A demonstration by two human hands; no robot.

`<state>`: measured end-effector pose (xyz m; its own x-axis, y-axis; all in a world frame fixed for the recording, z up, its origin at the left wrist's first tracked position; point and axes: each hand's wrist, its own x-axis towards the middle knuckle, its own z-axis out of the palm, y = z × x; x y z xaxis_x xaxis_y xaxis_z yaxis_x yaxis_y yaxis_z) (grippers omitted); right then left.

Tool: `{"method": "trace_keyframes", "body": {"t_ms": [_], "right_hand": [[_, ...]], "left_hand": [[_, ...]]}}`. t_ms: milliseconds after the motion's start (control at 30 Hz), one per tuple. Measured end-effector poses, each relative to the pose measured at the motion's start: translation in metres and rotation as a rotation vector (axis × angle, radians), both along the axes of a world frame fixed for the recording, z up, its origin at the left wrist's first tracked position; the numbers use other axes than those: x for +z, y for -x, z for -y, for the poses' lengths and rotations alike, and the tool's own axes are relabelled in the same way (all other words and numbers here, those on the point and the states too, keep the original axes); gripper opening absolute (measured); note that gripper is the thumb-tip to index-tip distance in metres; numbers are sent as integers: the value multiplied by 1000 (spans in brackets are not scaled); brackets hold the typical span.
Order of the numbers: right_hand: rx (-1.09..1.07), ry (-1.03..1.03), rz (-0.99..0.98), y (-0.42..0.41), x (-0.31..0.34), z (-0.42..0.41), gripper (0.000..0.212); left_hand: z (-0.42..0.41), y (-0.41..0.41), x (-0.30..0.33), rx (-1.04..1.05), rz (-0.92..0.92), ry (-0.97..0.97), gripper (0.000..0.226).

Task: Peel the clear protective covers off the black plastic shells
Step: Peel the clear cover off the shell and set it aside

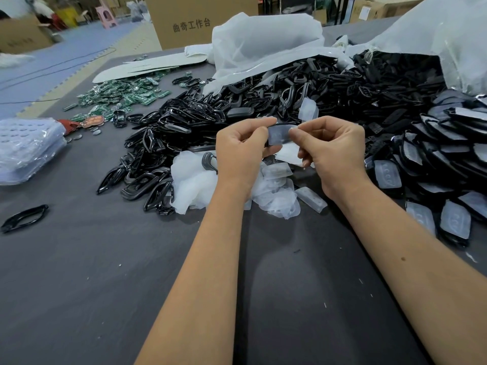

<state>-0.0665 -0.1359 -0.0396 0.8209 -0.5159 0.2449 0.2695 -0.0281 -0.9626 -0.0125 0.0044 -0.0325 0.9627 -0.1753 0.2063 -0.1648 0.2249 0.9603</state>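
Note:
Between my hands, above the table's middle, is a black plastic shell (279,125) with a clear protective cover (279,137) on its face. My left hand (241,151) grips the shell's left end with curled fingers. My right hand (333,151) pinches the cover's right edge between thumb and forefinger. Under my hands lies a heap of loose clear covers (279,188). A pile of shells with clear covers on them (434,164) lies to the right. A large pile of bare black shells (189,127) spreads left and behind.
The dark grey table (105,285) carries green circuit boards (118,94) at the back left, clear blister trays (26,148) at the left edge, a lone black shell (25,218) near the front left, white plastic bags (263,43) and a cardboard box (197,22) behind.

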Motion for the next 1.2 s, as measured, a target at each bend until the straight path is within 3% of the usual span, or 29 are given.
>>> {"method": "trace_keyframes", "body": {"t_ms": [133, 733, 933, 1200], "right_hand": [[-17, 1, 5, 0, -1, 0, 13], [-49, 5, -12, -3, -3, 1, 16], [-11, -103, -44, -3, -1, 2, 23], [227, -328, -65, -3, 2, 7, 12]], "left_hand": [[0, -1, -3, -1, 56, -44, 16], [0, -1, -4, -34, 32, -24, 21], [-1, 0, -2, -52, 2, 21, 19], [-1, 3, -2, -116, -16, 51, 19]]}}
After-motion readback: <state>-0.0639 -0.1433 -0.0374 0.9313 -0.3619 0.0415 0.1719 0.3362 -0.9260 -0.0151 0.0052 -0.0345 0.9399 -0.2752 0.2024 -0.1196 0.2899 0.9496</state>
